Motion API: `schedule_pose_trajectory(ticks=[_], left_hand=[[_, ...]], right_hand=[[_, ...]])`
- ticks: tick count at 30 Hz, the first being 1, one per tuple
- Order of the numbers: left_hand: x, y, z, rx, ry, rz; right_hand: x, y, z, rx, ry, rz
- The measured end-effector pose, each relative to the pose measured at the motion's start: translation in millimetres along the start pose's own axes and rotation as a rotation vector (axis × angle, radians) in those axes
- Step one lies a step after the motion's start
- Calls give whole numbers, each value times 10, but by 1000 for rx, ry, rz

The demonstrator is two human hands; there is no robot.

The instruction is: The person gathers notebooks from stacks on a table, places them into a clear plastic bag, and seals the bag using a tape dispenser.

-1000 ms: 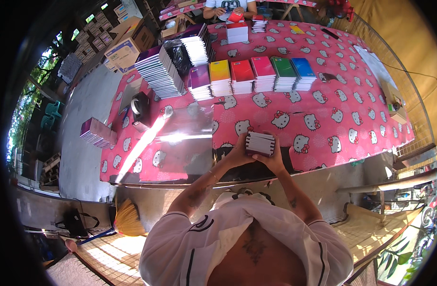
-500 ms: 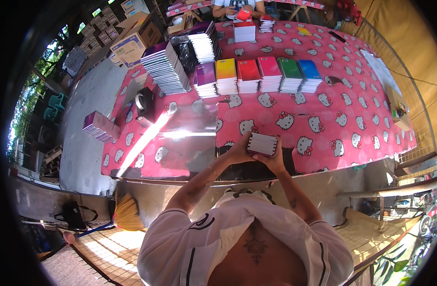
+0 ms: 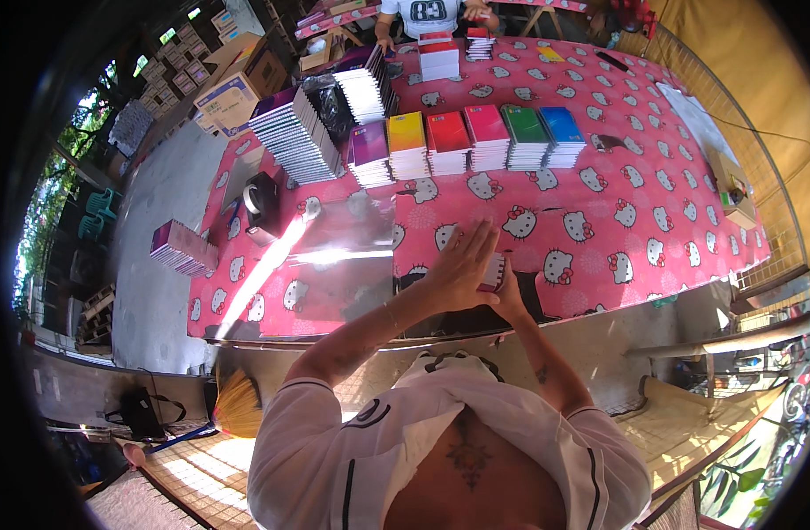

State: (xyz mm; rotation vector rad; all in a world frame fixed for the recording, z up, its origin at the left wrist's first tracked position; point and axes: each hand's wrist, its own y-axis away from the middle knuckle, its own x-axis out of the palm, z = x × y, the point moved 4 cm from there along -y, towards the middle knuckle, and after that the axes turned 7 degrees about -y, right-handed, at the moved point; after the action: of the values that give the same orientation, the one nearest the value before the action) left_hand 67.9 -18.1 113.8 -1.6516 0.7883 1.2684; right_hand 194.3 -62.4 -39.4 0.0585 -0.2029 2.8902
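Observation:
At the table's near edge I hold a small stack of spiral notebooks [image 3: 492, 276], mostly hidden by my hands; a dark reddish edge and the coil binding show. My left hand [image 3: 460, 269] lies with straight fingers flat against the stack's left and top side. Around its right side my right hand [image 3: 510, 296] is closed. Beyond them stands a row of notebook stacks: purple [image 3: 369, 155], yellow [image 3: 408, 148], red [image 3: 447, 144], pink [image 3: 487, 139], green [image 3: 527, 137] and blue [image 3: 564, 137].
Tall notebook piles [image 3: 299, 137] rise at the back left beside a black plastic bag [image 3: 324, 99]. A black tape dispenser-like object [image 3: 262, 208] and another notebook pile [image 3: 183, 247] lie left. Across the pink patterned table [image 3: 617, 256] sits a co-worker [image 3: 422, 18] near red-topped stacks [image 3: 438, 57].
My left hand has moved from gripping the stack's side to lying flat over it, and the stack has turned. The co-worker has put down the red notebook and spread both hands apart.

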Motion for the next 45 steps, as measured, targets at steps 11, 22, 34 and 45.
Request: schedule_pose_trajectory(ticks=[11,22,34,45], left_hand=[[273,-269,399,-118,521,248],[407,-670,675,-42,601,298],[341,-578,751,-81,610,86],[819,460,682,-417,1676,-15]], right_hand=[[79,110,315,-197,323,-42],[91,366,345,-305,478,-266],[86,416,332,144,-636,3],[-159,300,457,118,-796,-102]])
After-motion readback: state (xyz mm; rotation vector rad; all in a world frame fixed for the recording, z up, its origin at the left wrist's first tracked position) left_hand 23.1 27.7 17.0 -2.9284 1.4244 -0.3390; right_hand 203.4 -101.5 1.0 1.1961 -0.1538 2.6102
